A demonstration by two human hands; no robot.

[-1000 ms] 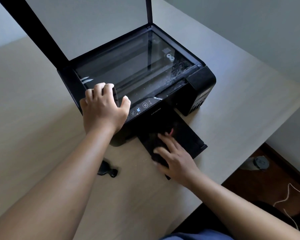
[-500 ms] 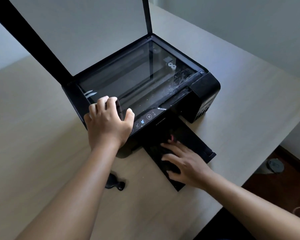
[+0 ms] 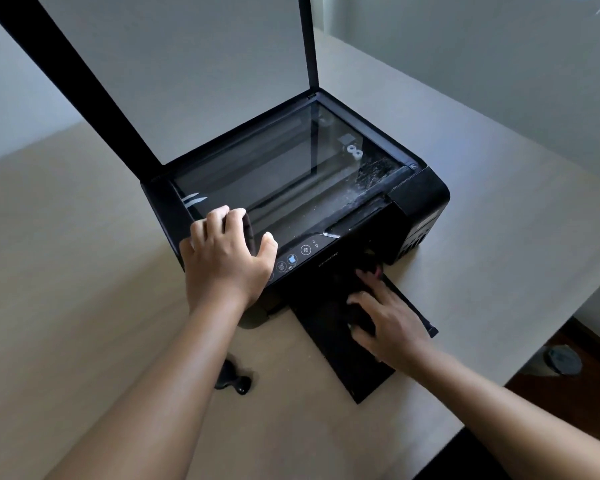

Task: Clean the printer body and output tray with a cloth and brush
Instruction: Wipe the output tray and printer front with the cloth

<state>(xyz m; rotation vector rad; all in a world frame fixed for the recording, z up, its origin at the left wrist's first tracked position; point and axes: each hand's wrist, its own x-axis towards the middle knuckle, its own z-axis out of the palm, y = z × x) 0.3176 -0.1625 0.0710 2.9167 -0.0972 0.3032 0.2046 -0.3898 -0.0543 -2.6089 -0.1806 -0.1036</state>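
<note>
A black printer (image 3: 420,199) stands on the table with its scanner lid (image 3: 174,71) raised and the glass bare. The black output tray (image 3: 329,344) sticks out from its front toward me. My left hand (image 3: 226,261) rests on the printer's front left corner, fingers bent onto the edge of the glass and thumb spread. My right hand (image 3: 388,323) lies on the tray with fingers spread and fairly straight, the tips close to the printer's mouth. A dark lump shows under its fingers; I cannot tell whether it is a cloth.
A small black object (image 3: 232,379) lies on the beige table (image 3: 84,271) just left of the tray. White smudges mark the glass's right end (image 3: 371,174). The table edge runs along the right, with dark floor and a round grey thing (image 3: 563,358) below.
My right hand has slid along the tray from its near end toward the printer's mouth. The left hand has stayed on the printer's corner.
</note>
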